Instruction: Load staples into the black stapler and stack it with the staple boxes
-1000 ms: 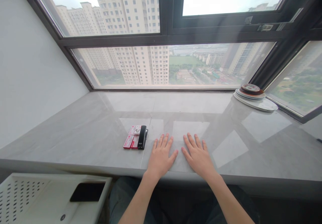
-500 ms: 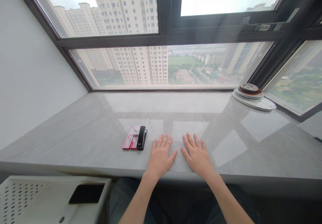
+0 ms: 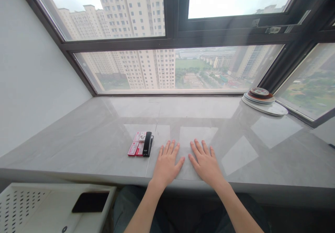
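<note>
My left hand (image 3: 166, 163) lies flat on the grey marble-look ledge (image 3: 86, 135), fingers spread and holding nothing. Beside it, a short gap apart, my right hand (image 3: 205, 162) rests palm down in the same way, its fingers spread too. To the left of my left hand sits a black stapler (image 3: 147, 144). Against the stapler's left side lie several small red-and-white boxes (image 3: 133, 149), probably of staples; their print is too small to read. Neither hand touches the stapler or the boxes.
A stack of plates (image 3: 261, 98) stands in the ledge's far right corner by the dark window frame (image 3: 171, 9). Below the front edge at left is a white perforated tray (image 3: 57, 208) with a black phone-like slab (image 3: 90, 202) on it. A white wall (image 3: 34, 72) bounds the left.
</note>
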Available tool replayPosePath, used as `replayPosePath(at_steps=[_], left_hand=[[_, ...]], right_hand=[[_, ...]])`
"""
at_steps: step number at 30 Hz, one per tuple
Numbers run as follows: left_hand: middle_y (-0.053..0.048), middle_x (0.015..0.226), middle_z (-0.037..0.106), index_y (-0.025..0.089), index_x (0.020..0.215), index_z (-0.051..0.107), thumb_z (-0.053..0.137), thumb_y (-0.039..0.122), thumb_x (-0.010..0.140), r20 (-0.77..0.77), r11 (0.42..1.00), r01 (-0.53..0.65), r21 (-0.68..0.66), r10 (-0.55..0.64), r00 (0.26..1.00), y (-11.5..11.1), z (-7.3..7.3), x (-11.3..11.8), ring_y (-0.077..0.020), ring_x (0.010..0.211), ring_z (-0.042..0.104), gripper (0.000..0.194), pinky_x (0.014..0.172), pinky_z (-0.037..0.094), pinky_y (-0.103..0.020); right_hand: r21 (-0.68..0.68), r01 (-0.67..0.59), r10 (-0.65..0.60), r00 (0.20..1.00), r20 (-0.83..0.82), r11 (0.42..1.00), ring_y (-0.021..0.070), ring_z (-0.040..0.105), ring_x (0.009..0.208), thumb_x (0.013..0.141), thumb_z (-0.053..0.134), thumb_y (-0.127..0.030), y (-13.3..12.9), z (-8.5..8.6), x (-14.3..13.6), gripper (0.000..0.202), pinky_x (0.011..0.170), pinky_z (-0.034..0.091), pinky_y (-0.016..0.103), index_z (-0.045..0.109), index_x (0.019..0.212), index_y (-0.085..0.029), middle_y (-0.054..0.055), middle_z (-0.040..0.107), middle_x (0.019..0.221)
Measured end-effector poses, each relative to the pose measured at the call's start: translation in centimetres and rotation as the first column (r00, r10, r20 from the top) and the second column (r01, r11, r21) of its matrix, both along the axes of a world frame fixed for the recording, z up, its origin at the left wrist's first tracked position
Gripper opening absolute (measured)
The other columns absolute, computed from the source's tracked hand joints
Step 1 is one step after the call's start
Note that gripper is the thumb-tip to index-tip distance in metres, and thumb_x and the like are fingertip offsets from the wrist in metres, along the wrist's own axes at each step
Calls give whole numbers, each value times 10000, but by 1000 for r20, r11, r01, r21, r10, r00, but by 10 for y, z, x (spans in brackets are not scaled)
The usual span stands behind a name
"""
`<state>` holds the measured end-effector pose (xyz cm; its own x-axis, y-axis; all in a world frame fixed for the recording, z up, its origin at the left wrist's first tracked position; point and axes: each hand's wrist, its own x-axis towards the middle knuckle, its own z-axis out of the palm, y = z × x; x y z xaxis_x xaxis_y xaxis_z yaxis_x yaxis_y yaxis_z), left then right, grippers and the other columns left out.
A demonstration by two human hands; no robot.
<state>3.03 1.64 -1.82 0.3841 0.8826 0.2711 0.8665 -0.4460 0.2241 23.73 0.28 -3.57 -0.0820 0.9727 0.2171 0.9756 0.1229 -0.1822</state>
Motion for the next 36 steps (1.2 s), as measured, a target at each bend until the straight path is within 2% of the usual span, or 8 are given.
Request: replayPosePath(at_steps=[16,21,24,27,29,31,34,36], left_hand=[[-29,1705,198,311,1619,261,342,556,1038,-96,1000,-5,23,7,995,-2,-5,2,-299,1579,143,636,1261,198,-579],[-44,1702,210,301,1618,265,368,479,1043,-46,1000,-10,22,11,999,-7,-2,5,-316,1578,144,610,1259,193,-597],[-61,1694,235,292,1628,229,400,412,1036,-30,1000,14,24,-13,999,-8,0,4,-327,1576,148,627,1254,185,-613],[-55,1685,262,288,1641,163,425,320,1019,-49,998,61,32,-59,997,-8,-6,1,-312,1581,126,676,1269,152,-593],[-45,1687,258,288,1643,149,415,307,1026,-65,997,64,45,-61,996,-7,-13,-2,-298,1585,107,673,1283,126,-577],[-35,1693,241,286,1638,170,390,326,1044,-73,997,70,42,-67,995,-6,-20,-4,-278,1585,120,634,1291,149,-545],[-28,1677,286,270,1607,270,399,309,1040,-68,990,141,2,-140,988,-7,-20,-8,-260,1564,222,583,1265,270,-488],[-40,1595,443,264,1541,409,442,271,1008,-9,986,165,-25,-165,986,-10,-13,-10,-273,1492,378,534,1198,381,-464]], right_hand=[[-8,15,-14,999,31,1000,329,112,1571,1038,284,-498,-1,-1,0,612,1230,98,600,275,1628,-330,3,214,1702],[-33,55,-57,996,-75,998,383,320,1466,999,405,-486,9,13,-8,552,1191,148,623,488,1505,-281,102,439,1582],[-78,17,-33,979,-202,997,391,498,1283,991,439,-510,25,35,-41,502,1139,224,616,607,1366,-222,180,602,1358],[-39,-197,169,915,-365,980,352,519,1240,983,465,-569,47,56,-99,650,1048,367,489,441,1518,-199,169,595,1345],[-17,-248,219,881,-419,969,353,514,1230,961,487,-630,63,63,-141,744,979,409,458,356,1557,-205,168,563,1374],[-26,-263,226,872,-433,965,346,514,1210,942,518,-638,79,65,-173,741,947,423,442,382,1514,-185,179,551,1356],[-77,-313,260,884,-390,947,308,541,1117,940,558,-558,99,65,-194,557,899,441,404,513,1337,-169,161,575,1266],[-95,-343,290,888,-358,934,285,542,1085,916,604,-430,107,66,-185,430,885,441,376,564,1258,-172,138,590,1220]])
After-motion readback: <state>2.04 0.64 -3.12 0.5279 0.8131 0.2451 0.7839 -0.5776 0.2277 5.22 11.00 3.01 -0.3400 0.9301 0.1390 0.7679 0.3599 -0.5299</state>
